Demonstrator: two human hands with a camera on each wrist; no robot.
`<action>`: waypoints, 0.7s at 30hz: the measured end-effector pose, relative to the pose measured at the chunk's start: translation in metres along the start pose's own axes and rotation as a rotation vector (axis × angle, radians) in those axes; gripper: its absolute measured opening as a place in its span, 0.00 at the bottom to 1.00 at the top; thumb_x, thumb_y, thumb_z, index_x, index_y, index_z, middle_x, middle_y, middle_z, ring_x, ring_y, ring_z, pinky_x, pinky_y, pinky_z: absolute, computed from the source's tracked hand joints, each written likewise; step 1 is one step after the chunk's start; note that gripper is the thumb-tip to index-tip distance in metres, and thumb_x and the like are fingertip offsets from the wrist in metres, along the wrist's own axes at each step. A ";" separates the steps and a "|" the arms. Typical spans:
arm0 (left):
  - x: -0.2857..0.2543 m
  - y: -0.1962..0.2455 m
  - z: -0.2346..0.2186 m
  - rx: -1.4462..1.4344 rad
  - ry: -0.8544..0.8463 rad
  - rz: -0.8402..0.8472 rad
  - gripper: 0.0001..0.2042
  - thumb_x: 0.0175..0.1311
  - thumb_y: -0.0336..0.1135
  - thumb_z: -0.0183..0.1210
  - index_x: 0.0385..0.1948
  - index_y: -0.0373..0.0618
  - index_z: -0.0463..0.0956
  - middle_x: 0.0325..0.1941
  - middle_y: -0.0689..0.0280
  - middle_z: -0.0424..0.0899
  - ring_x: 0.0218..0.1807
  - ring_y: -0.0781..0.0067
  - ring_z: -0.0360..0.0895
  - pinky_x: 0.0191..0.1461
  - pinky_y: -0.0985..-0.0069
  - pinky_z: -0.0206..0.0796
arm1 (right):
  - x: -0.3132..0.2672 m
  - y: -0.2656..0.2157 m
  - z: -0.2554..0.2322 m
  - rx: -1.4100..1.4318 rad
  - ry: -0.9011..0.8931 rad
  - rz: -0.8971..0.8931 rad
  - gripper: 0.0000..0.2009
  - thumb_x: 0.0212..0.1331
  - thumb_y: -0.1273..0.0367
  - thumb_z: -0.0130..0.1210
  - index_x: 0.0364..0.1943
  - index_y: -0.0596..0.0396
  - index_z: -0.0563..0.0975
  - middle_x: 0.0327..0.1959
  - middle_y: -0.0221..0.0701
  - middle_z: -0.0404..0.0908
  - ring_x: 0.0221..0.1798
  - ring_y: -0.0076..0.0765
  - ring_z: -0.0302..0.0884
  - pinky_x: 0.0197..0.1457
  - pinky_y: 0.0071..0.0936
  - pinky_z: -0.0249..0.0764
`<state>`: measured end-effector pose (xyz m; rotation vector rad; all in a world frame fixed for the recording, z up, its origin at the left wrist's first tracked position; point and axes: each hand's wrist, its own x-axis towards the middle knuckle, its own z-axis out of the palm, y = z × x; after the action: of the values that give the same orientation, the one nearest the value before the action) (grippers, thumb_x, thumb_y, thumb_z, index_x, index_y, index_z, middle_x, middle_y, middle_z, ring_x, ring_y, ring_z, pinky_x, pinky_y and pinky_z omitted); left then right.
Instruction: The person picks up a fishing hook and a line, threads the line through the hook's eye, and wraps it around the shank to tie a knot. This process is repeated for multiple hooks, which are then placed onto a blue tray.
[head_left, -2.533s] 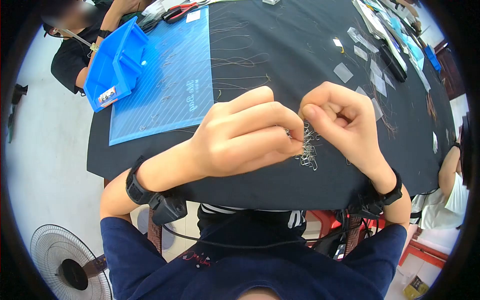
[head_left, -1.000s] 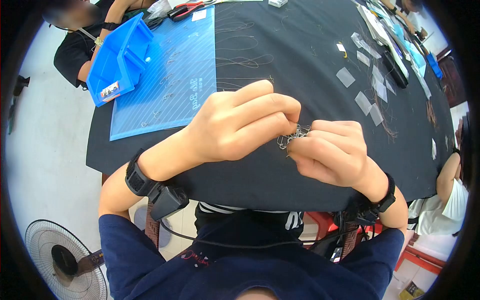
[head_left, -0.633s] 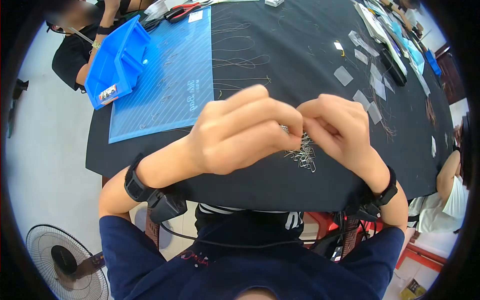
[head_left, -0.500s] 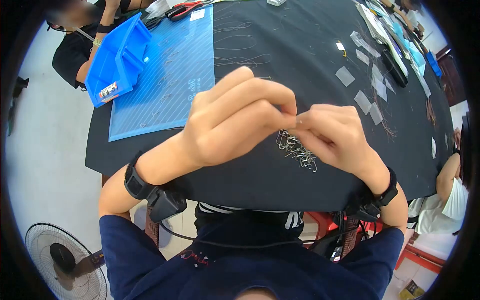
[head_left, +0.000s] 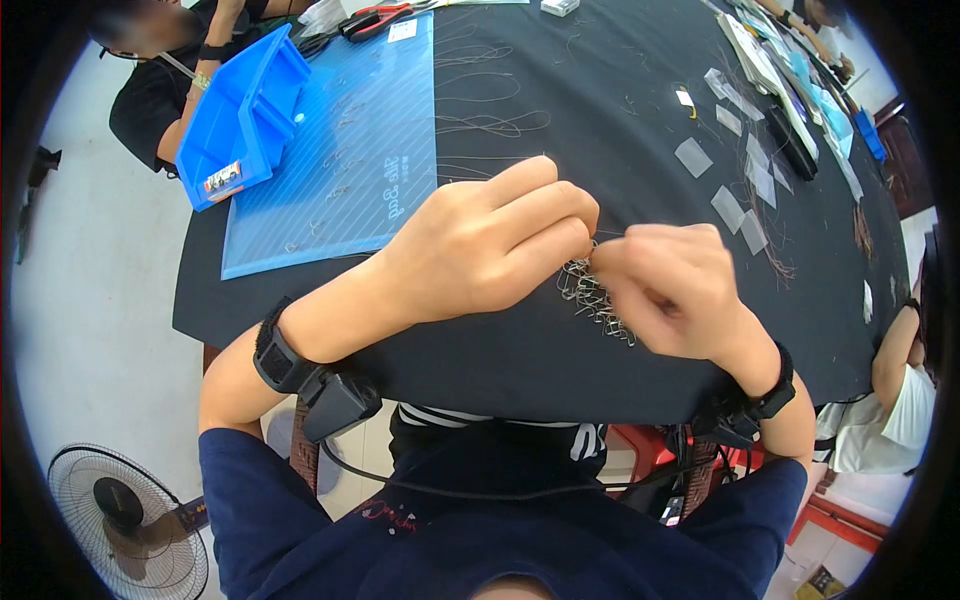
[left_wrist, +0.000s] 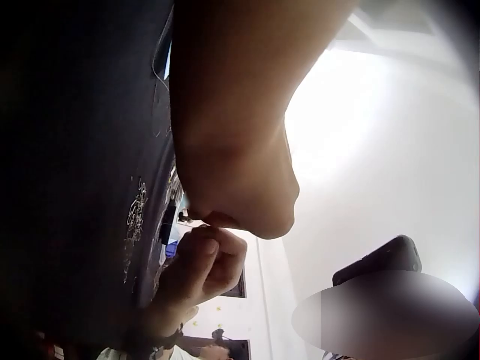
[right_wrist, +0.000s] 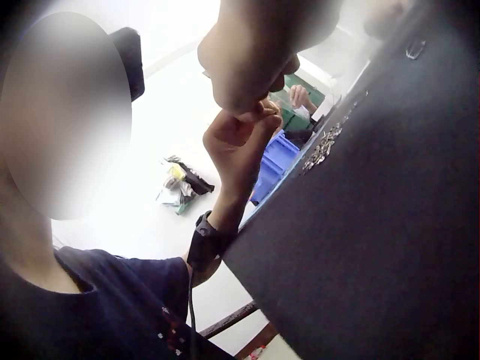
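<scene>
Above the table, my left hand (head_left: pixel 490 240) has its fingers bent and their tips pinched together. My right hand (head_left: pixel 680 285), slightly blurred, is curled with thumb and forefinger close against the left fingertips. A thin line (head_left: pixel 608 233) shows at the gap between the hands; whatever else is in the pinch is hidden by fingers. Below the hands lies a heap of small silvery hooks (head_left: pixel 600 312) on the black cloth. The left wrist view shows the heap (left_wrist: pixel 136 210) lower than the hands. In the right wrist view, the fingertips of both hands meet beyond the table edge.
A blue file bag (head_left: pixel 350 190) bears several hooks, with looped lines (head_left: pixel 490 125) trailing off it. On it stands a blue bin (head_left: pixel 225 150); red-handled pliers (head_left: pixel 375 22) lie behind. Clear plastic pieces (head_left: pixel 693 157) are scattered right. Another person sits at far left.
Over the last seconds both hands stay together over the heap while the right hand turns and shifts around the left fingertips. Most recently the right hand has rolled over and dropped slightly.
</scene>
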<state>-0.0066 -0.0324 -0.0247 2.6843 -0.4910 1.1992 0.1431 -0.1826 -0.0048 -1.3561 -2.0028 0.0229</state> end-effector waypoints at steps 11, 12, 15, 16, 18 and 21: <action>0.007 0.010 -0.010 -0.226 0.159 -0.039 0.09 0.40 0.25 0.69 0.25 0.44 0.79 0.32 0.65 0.82 0.23 0.78 0.65 0.25 0.83 0.54 | 0.000 0.002 0.003 0.183 0.012 0.373 0.02 0.53 0.75 0.57 0.28 0.56 0.75 0.11 0.30 0.61 0.13 0.23 0.56 0.19 0.23 0.54; 0.008 0.009 -0.011 -0.277 0.168 -0.065 0.08 0.43 0.25 0.68 0.25 0.44 0.78 0.33 0.65 0.82 0.24 0.79 0.66 0.27 0.84 0.54 | 0.000 0.002 0.004 0.207 0.005 0.377 0.02 0.53 0.75 0.57 0.28 0.56 0.75 0.11 0.30 0.60 0.13 0.23 0.55 0.19 0.24 0.53; 0.010 0.007 -0.014 -0.485 0.193 -0.241 0.06 0.51 0.24 0.65 0.28 0.43 0.77 0.35 0.64 0.81 0.28 0.81 0.68 0.31 0.85 0.55 | 0.000 0.002 0.006 0.249 -0.023 0.420 0.03 0.55 0.74 0.57 0.28 0.57 0.75 0.10 0.29 0.58 0.13 0.22 0.54 0.19 0.24 0.52; 0.009 0.009 -0.017 -0.588 0.198 -0.370 0.05 0.53 0.24 0.64 0.29 0.42 0.77 0.37 0.63 0.80 0.29 0.81 0.69 0.31 0.85 0.56 | 0.000 0.002 0.006 0.243 -0.036 0.453 0.03 0.55 0.74 0.57 0.28 0.57 0.75 0.11 0.28 0.58 0.14 0.22 0.54 0.19 0.24 0.52; 0.005 0.004 -0.013 -0.820 0.276 -0.476 0.03 0.60 0.24 0.58 0.34 0.41 0.74 0.42 0.62 0.77 0.33 0.82 0.69 0.34 0.85 0.59 | -0.001 0.005 0.008 0.273 -0.026 0.496 0.03 0.56 0.73 0.57 0.28 0.57 0.75 0.11 0.27 0.59 0.15 0.20 0.55 0.20 0.23 0.54; 0.000 -0.013 -0.021 -0.992 0.506 -0.620 0.04 0.61 0.25 0.58 0.36 0.37 0.77 0.45 0.60 0.80 0.43 0.79 0.74 0.46 0.82 0.66 | -0.004 0.016 0.014 0.344 0.108 0.484 0.04 0.57 0.72 0.56 0.30 0.57 0.75 0.12 0.24 0.63 0.16 0.18 0.58 0.23 0.20 0.57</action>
<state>-0.0164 -0.0143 -0.0104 1.4562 -0.0885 0.9942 0.1485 -0.1740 -0.0238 -1.5370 -1.4589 0.4822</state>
